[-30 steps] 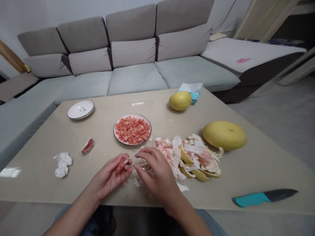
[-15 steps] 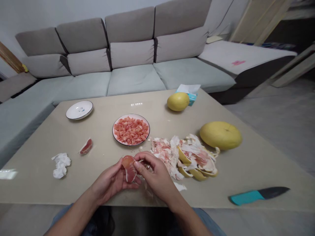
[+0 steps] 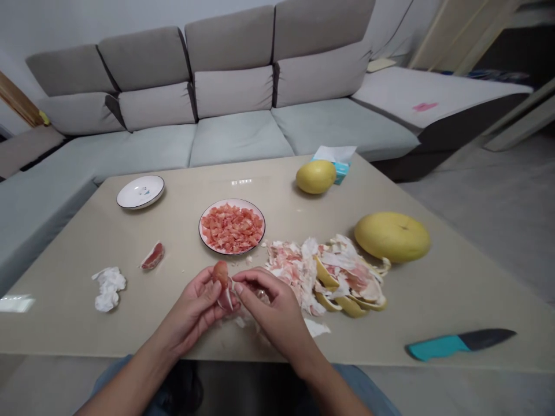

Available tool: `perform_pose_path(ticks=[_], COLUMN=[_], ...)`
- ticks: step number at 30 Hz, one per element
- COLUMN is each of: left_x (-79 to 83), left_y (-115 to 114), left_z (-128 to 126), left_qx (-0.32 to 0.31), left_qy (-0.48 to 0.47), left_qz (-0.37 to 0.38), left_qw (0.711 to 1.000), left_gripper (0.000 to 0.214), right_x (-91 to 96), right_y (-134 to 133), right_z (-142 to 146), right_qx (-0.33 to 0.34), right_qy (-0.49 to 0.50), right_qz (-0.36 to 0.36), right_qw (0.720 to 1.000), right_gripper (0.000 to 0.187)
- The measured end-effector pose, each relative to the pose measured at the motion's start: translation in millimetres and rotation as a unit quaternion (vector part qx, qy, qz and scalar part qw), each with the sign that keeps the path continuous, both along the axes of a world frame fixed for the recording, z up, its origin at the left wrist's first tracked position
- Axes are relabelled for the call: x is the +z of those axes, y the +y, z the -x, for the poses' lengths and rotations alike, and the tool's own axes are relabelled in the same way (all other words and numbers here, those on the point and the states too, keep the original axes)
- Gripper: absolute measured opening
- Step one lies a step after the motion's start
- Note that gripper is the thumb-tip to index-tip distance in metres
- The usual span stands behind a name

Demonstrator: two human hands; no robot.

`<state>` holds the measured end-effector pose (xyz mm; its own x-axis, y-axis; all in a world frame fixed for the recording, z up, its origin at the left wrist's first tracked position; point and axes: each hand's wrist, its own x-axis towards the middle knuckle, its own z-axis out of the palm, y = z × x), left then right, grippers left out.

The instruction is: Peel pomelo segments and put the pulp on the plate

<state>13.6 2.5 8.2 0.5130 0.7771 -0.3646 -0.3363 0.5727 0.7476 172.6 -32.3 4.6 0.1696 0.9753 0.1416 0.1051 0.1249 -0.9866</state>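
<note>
My left hand (image 3: 196,309) grips a pink pomelo segment (image 3: 221,279), held upright just above the beige table (image 3: 433,300) near its front edge. My right hand (image 3: 271,309) pinches the whitish skin at the segment's lower edge with thumb and forefinger. Straight behind my hands stands a white plate of pink pomelo pieces (image 3: 232,227). A heap of white and yellow peel scraps (image 3: 329,277) lies just right of my right hand. Another pomelo segment (image 3: 152,256) rests on the table to the left.
A large pomelo (image 3: 392,237) and a smaller one (image 3: 316,176) sit at the right, by a tissue pack (image 3: 336,159). A teal-handled knife (image 3: 459,343) lies front right. A crumpled tissue (image 3: 108,287) and a small white dish (image 3: 140,192) are at the left. A grey sofa (image 3: 234,110) runs behind.
The segment has turned in my left hand, from lying flat to broad face shown to standing upright. My right hand moved in from the scraps and now pinches the segment's skin.
</note>
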Motion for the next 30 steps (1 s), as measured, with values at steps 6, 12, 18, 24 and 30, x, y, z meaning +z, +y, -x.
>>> perform_pose_path(ticks=[6, 12, 18, 24, 30], left_x=[0.6, -2.6, -5.5, -9.1, -8.4], left_y=[-0.6, -1.0, -2.9, -0.8, 1.1], left_z=[-0.6, -1.7, 0.2, 3.0, 2.5], left_qx=[0.03, 0.024, 0.01, -0.029, -0.053], left_qy=[0.044, 0.052, 0.031, -0.005, -0.035], left_qz=[-0.038, -0.084, -0.061, -0.012, -0.013], left_qw=[0.998, 0.995, 0.998, 0.999, 0.998], left_gripper=[0.029, 0.028, 0.027, 0.025, 0.016], right_x=[2.8, 1.1, -1.5, 1.2, 5.2], right_y=[-0.5, -0.3, -1.4, -4.0, -4.5], right_z=[2.5, 2.8, 4.1, 6.4, 10.0], right_qx=[-0.005, -0.005, 0.01, 0.024, 0.024], right_qy=[-0.03, -0.041, -0.025, 0.02, 0.038], right_qz=[-0.009, 0.015, 0.062, 0.097, 0.096], right_qw=[0.999, 0.999, 0.998, 0.995, 0.994], right_gripper=[0.012, 0.01, 0.009, 0.009, 0.009])
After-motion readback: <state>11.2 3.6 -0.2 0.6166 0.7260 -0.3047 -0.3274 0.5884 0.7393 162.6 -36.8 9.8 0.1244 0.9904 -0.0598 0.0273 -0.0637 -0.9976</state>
